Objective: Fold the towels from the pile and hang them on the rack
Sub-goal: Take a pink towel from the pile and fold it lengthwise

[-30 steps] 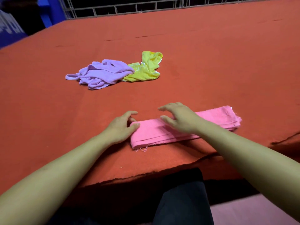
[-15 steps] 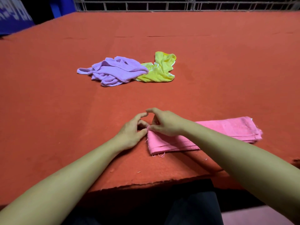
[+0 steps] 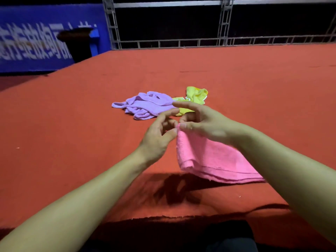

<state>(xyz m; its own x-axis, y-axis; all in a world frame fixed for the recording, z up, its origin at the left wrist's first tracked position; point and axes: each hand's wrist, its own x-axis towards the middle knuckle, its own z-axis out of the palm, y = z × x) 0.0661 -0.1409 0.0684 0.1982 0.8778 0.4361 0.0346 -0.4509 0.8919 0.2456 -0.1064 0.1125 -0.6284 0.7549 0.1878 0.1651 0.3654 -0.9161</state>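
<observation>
Fabric came first: the folded pink towel hung lifted by its left end above the near edge of the tabletop, its right part trailing down under the right forearm. The right hand pinched that top corner between thumb and curled fingers, with the index finger stretched out straight. The left hand sat just beside it, fingers loosely bent and thumb tip at the same corner; whether it actually gripped the cloth could not be told. Holding the narrow strip by one end probably let the layers drop straight, ready for a further fold or for carrying to a rack.

Farther toward the middle of the tabletop lay the rest of the pile, a crumpled lilac towel touching a crumpled yellow towel, both still unfolded. The tabletop was covered in rust-red felt with a ragged near edge. Beyond its far edge stood a grey metal truss railing; a blue banner with blurred white lettering hung at the far left.
</observation>
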